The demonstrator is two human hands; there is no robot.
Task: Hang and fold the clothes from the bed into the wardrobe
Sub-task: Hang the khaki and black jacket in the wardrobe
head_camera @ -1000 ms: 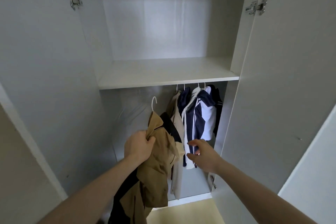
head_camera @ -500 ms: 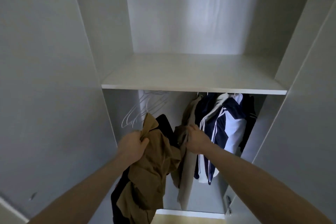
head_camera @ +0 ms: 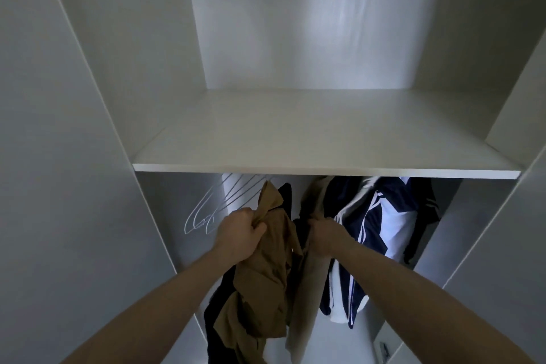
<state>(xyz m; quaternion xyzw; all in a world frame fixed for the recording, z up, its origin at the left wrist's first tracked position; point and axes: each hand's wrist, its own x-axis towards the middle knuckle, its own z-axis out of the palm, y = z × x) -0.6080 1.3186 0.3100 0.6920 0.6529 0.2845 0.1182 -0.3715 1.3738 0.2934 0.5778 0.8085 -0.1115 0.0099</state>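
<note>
Since a moment ago your right hand point(head_camera: 323, 235) has gone in to push the hung beige garment point(head_camera: 307, 245) right, though its grasp is unclear. Your left hand point(head_camera: 239, 233) clamps the soft, light brown jacket point(head_camera: 266, 275) below the shelf point(head_camera: 295, 139); grip near the collar.

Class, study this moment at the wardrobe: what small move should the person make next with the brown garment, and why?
Probably lift the brown garment and hook it on the rail, which is hidden behind the shelf. The left hand grips it near its top, the right hand holds the beige garment aside, and a gap shows between the empty hangers and hung clothes.
</note>
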